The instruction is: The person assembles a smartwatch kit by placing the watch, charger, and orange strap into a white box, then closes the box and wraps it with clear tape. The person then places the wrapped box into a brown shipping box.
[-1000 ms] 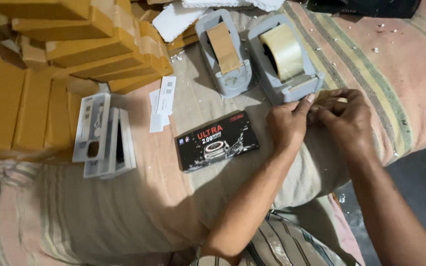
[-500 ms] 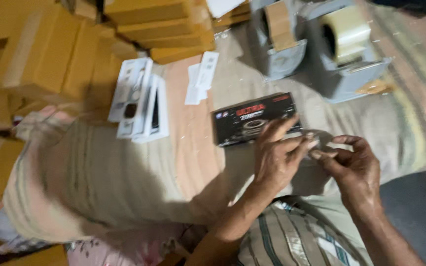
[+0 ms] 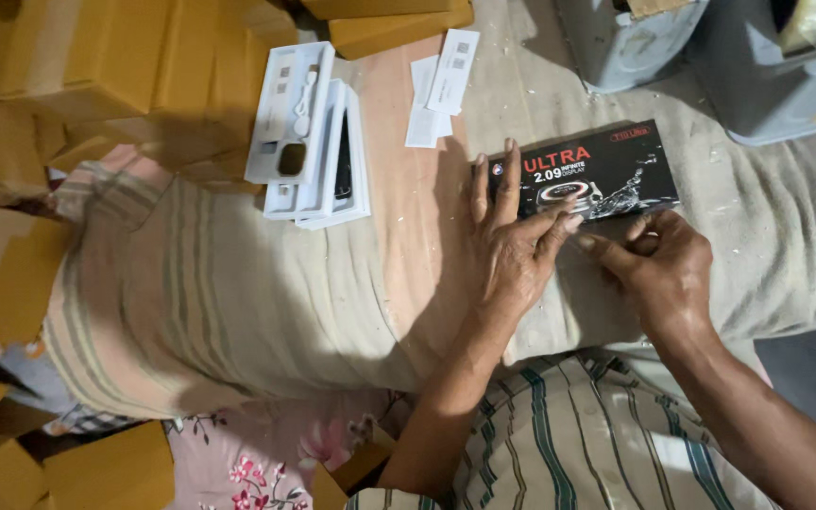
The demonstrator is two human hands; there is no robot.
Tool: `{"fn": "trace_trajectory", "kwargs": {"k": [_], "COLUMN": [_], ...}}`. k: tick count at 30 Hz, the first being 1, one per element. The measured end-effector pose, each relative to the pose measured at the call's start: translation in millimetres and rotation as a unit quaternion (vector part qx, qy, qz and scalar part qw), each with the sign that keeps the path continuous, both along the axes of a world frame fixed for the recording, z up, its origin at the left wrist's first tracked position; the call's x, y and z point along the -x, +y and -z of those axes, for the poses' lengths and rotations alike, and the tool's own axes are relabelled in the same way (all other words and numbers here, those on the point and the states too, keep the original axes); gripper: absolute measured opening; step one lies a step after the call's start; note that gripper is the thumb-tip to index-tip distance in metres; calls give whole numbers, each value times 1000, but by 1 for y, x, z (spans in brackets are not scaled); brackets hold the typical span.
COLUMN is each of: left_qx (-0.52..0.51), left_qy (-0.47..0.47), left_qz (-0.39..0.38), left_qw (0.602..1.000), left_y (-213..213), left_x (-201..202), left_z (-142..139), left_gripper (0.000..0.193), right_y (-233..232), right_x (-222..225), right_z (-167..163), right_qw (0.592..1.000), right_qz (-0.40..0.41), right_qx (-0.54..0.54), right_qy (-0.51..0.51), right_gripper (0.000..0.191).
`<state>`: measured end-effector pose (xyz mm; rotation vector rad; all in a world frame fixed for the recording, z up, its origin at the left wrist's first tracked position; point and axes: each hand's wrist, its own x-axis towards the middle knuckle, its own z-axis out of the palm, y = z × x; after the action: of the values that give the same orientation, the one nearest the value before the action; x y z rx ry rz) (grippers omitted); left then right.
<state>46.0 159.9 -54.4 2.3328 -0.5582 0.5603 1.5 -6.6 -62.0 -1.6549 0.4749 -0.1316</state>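
Observation:
A flat black product box [image 3: 606, 170] with a watch picture lies on a striped cloth-covered cushion [image 3: 238, 302]. My left hand [image 3: 512, 241] rests flat with its fingers spread on the box's left end, pressing it down. At the box's near edge, my right hand [image 3: 658, 264] has its fingers pinched together against the box's front side; whether a bit of tape is between them I cannot tell.
White plastic insert trays [image 3: 309, 132] lie stacked to the left, with white paper slips [image 3: 441, 85] beside them. Yellow cardboard boxes [image 3: 96, 66] pile up at the left and top. Two grey tape dispensers [image 3: 757, 57] stand at the top right.
The view has swung and moved closer. My hands came from the tape dispenser down to the black box; the left hand now lies flat on it.

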Motion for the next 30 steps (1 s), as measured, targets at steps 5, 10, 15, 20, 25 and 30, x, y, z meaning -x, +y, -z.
{"fn": "trace_trajectory", "kwargs": {"k": [5, 10, 15, 20, 25, 30], "left_qx": [-7, -2, -17, -30, -54, -157], "left_qy": [19, 22, 50, 74, 71, 153], "left_qz": [-7, -20, -34, -52, -65, -110], "left_qw": [1000, 1000, 998, 995, 994, 970], "left_y": [-4, -6, -10, -9, -9, -17], "left_x": [1, 3, 2, -4, -16, -35], "left_z": [0, 4, 6, 10, 17, 12], "left_gripper": [29, 28, 29, 50, 66, 101], "right_y": [-1, -2, -5, -4, -7, -5], "right_x": [-2, 0, 0, 1, 2, 2], "right_z": [4, 9, 13, 14, 9, 3], "right_qw": [1000, 1000, 1000, 1000, 999, 999], "right_qz": [14, 1, -2, -10, -23, -16], "right_qx": [-4, -20, -12, -4, 40, 27], "right_qy": [14, -4, -2, 1, 18, 25], "right_gripper": [34, 33, 35, 37, 33, 39]}}
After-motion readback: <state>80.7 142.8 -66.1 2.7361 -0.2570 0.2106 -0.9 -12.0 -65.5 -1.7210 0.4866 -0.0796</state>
